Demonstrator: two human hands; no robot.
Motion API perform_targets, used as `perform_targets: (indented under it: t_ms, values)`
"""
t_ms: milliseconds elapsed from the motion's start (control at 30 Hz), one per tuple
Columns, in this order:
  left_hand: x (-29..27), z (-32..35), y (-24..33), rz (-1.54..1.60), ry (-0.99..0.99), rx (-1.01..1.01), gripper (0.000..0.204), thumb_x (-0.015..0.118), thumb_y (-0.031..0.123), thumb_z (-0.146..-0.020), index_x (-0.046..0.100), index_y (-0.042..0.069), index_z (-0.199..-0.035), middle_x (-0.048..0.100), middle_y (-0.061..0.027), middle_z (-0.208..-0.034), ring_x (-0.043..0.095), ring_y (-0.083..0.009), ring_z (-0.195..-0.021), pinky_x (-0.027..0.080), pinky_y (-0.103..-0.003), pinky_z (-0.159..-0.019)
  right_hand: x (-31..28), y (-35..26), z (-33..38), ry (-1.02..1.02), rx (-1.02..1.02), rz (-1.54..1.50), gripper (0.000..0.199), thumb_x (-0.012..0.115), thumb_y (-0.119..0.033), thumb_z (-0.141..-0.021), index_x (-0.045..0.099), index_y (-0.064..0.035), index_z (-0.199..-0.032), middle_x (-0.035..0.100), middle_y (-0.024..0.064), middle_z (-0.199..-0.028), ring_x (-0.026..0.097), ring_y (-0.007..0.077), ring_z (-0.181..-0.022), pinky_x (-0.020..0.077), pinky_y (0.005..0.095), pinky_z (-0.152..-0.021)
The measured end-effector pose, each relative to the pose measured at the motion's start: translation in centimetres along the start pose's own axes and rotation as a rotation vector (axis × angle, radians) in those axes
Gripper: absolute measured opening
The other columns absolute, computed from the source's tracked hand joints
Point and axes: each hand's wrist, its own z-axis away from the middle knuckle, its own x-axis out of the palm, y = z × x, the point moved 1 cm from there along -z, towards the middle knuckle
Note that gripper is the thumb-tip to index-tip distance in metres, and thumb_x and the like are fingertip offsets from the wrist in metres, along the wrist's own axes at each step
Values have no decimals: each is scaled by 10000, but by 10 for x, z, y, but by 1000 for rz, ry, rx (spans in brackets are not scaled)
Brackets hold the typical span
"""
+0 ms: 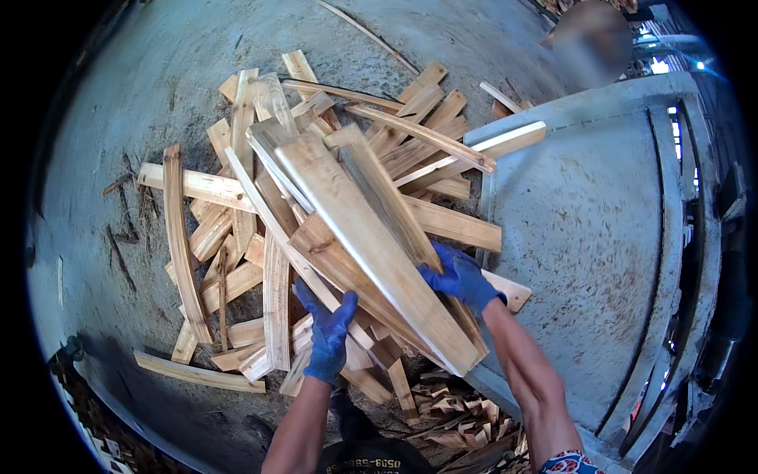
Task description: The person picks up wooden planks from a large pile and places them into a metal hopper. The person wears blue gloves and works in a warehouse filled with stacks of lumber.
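Blue gloves cover both my hands. My left hand (325,328) grips the near edge of a bundle of wooden planks, its thumb and fingers around a narrow plank (288,241). My right hand (462,276) is closed on the bundle's right side, fingers partly hidden by the wood. A wide pale plank (371,245) lies on top of the bundle, slanting from upper left to lower right. Beside it is a greyer plank (387,197). Beneath and around the bundle spreads a loose heap of planks (217,229), lying crosswise.
To the right stands a blue-grey metal panel (576,237) with a raised frame. Wood offcuts (466,419) are piled below, near my feet. One curved plank (185,245) lies at the heap's left edge. A thin strip (371,35) rests on the dusty floor (189,71) beyond.
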Motion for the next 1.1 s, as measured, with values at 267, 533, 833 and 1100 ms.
perform_targets:
  t_ms: [267,533,833,1100]
  values:
    - [-16,5,-2,56,4,17,1004,694,211,-846,-23,101,-1540,245,-134,-1498,356,-242,-1325,320,-356,-1108,20,-49,34,3,-74,-24,916,716,-468,-822,285,-7,-1486,483,250,-1390,482,344,-1292,381,370,-1053]
    - [-41,-9,-46,152,-80,-14,682,633,277,-926,287,70,-1476,298,-171,-1487,365,-281,-1338,347,-372,-1096,36,-26,18,-12,124,-213,914,718,-470,-820,297,5,-1478,528,218,-1352,516,320,-1251,399,377,-1030]
    - [0,80,1,314,-190,-70,844,699,163,-858,152,31,-1487,550,-137,-1235,574,-215,-1093,489,-349,-941,72,-122,91,82,11,368,1080,780,-460,-771,156,12,-1516,280,214,-1533,280,284,-1416,265,362,-1140]
    - [22,68,-18,223,-30,-217,945,797,230,-802,161,50,-1477,537,-171,-1245,586,-240,-1089,528,-331,-912,57,-17,50,91,196,-127,1126,842,-431,-698,188,-26,-1521,398,207,-1463,420,296,-1331,373,361,-1063]
